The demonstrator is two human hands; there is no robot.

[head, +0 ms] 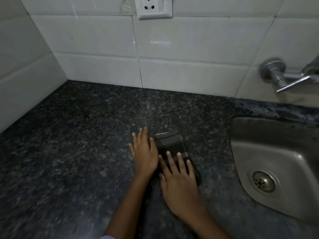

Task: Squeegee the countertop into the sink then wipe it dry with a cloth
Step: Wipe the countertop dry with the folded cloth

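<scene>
two bare forearms reach up from the bottom edge at six o'clock onto a dark speckled granite countertop [72, 152]. the right hand [179, 180] lies palm down with fingers spread flat over the near end of a dark, blurred object, most likely the squeegee [170, 144]; the fingers press on top of it rather than curl around it. the left hand [144, 150] sits just beside it at nine o'clock, also flat and open, its edge touching the object's left side, holding nothing. the object lies near the middle of the view, its far end pointing toward twelve o'clock. a faint pale streak runs on the stone beyond it. at three to four o'clock a steel sink [276, 152] is sunk into the counter, its round drain [263, 181] visible, well apart from the hands. farther back, a chrome tap [283, 76] juts from the white tiled wall [172, 49] at two o'clock. at twelve o'clock, high on the tiles, sits a white electrical socket [154, 7].
</scene>
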